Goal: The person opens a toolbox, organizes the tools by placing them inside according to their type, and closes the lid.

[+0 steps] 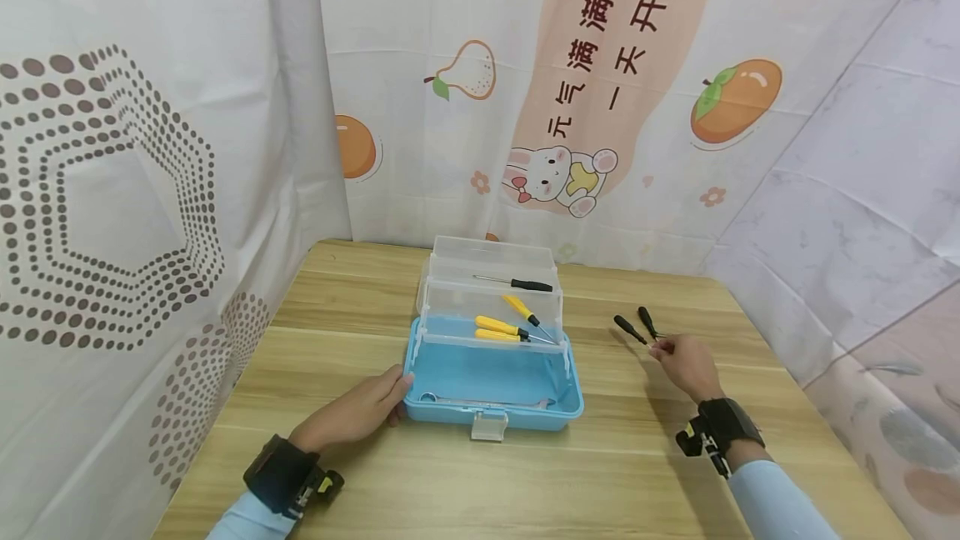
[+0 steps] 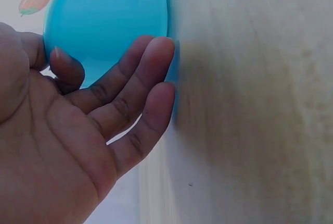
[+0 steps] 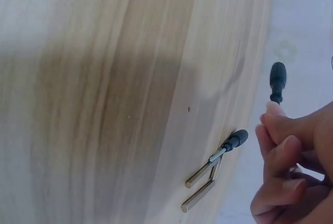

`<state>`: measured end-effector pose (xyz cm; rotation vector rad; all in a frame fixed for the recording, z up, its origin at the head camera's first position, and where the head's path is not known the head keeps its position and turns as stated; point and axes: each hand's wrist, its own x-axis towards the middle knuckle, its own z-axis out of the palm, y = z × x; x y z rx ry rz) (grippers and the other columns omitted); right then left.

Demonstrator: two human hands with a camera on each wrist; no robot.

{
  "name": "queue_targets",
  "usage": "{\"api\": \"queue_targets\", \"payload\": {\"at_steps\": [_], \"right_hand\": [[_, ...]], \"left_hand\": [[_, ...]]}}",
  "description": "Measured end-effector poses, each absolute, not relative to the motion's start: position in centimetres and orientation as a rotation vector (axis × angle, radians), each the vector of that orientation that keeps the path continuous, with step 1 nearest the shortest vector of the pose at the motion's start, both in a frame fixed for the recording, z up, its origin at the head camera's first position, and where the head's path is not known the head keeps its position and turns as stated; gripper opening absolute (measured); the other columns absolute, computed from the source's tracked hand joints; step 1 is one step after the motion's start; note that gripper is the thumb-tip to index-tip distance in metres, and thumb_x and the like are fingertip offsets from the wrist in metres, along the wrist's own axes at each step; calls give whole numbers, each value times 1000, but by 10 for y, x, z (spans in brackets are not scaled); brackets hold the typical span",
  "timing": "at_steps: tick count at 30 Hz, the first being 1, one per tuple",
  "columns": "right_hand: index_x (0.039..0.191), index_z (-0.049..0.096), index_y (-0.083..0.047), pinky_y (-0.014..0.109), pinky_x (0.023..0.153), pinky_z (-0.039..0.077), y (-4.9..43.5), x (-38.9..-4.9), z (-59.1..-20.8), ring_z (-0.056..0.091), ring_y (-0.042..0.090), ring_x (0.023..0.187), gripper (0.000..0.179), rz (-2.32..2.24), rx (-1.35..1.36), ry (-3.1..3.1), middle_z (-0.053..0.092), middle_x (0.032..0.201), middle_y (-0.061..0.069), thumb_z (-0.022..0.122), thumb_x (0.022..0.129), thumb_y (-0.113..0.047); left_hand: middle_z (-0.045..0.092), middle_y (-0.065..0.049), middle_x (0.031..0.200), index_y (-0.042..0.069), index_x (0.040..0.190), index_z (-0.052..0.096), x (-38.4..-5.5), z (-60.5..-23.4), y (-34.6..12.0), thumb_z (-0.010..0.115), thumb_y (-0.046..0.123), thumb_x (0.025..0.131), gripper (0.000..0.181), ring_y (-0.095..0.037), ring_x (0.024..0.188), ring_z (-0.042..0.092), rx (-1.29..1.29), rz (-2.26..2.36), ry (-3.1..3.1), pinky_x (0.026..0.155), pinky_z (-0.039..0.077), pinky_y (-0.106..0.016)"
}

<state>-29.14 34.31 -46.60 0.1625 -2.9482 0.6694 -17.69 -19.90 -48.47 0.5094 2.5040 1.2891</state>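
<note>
At the left front corner of a light-blue toolbox, my left hand grips the side wall, with bent fingers against the blue plastic in the left wrist view. Out to the right, my right hand pinches a tool by its lower part; its ridged black handle sticks up from the fingertips and the rest is hidden in the hand. Close by on the table lies what looks like a tuning fork, with a black handle and two square metal prongs.
The toolbox's clear trays stand folded open at the back. They carry three yellow-handled screwdrivers and one black-handled screwdriver. A wrench lies in the blue bottom. Printed curtains hang around the wooden table.
</note>
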Motion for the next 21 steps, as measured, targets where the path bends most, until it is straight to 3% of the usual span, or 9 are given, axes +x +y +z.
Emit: {"api": "queue_targets", "payload": {"at_steps": [13,21], "right_hand": [[98,76,2,33,57,37,334,-293,-462,50,19,61,15,663,177,-2852,73,86,17,71,99,-12],[98,75,2,36,59,42,328,-294,-457,57,20,64,13,651,200,-2788,73,83,13,73,97,-11]], "left_hand": [[62,-4,86,9,110,54,-174,-479,-199,28,51,112,49,-20,78,60,496,1287,2506,71,49,-34],[62,-3,87,9,113,53,-173,-484,-199,24,54,111,54,-20,79,60,484,1297,2514,71,49,-35]]}}
